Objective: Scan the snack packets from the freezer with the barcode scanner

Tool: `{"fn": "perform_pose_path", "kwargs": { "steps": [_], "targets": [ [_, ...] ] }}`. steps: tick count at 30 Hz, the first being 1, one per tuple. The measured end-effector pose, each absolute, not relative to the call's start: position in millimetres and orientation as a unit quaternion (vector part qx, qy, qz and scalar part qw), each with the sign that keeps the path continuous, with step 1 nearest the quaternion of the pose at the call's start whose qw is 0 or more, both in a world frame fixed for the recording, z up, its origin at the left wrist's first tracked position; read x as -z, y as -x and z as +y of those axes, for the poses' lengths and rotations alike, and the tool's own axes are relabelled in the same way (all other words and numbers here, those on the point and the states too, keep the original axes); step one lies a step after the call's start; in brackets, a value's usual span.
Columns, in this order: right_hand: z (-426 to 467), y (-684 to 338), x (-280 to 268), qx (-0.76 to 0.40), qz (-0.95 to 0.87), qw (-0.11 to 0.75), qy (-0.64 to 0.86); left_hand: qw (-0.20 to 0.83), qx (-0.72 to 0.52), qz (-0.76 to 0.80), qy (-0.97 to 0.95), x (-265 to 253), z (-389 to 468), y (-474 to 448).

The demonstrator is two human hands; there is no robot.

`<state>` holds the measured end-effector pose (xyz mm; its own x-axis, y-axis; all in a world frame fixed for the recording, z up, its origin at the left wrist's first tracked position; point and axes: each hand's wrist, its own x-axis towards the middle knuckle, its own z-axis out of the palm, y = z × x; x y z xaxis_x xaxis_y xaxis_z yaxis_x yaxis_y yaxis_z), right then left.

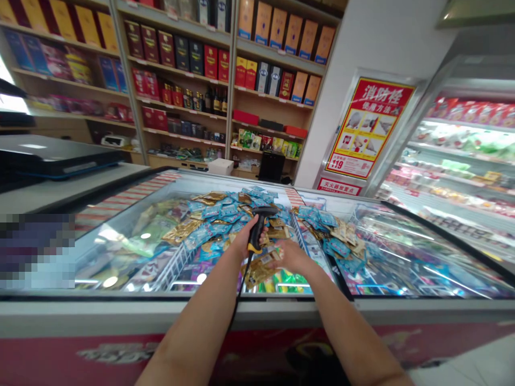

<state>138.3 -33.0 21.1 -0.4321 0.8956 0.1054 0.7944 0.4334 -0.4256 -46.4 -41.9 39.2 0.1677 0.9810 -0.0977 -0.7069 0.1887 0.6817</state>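
My left hand (242, 239) is wrapped round the handle of a black barcode scanner (257, 229) with yellow trim. Its head points away over the freezer, and a black cable runs down along my forearm. My right hand (290, 256) grips the edge of a gold snack packet (263, 268), just below and to the right of the scanner. Beneath both hands lies a heap of blue packets (229, 210) and gold packets (183, 231) on the glass-topped chest freezer. Part of the held packet's edge is hidden by my right fingers.
The chest freezer's front rim (120, 308) runs across close to me. More packets (341, 236) lie to the right, past a dark divider. Shelves of boxed bottles (181, 53) stand behind, a red poster (368, 128) hangs on the pillar, and a lit refrigerated display (462, 155) is at right.
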Motion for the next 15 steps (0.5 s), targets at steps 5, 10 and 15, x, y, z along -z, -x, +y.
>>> {"fn": "perform_pose_path", "kwargs": {
  "steps": [5,10,15],
  "targets": [
    [-32.8,-145.4,-26.3,-0.18,-0.844,0.127,0.489,0.727,-0.582,0.26,-0.255,-39.7,-41.9,47.4],
    [-28.9,-157.7,-22.5,-0.281,-0.794,0.183,0.507,0.73,-0.577,0.264,-0.253,-38.0,-40.7,49.2],
    [-25.7,-171.0,-33.0,-0.365,-0.757,0.265,0.472,0.724,-0.585,0.248,-0.267,-36.8,-41.0,49.2]
  ]
}}
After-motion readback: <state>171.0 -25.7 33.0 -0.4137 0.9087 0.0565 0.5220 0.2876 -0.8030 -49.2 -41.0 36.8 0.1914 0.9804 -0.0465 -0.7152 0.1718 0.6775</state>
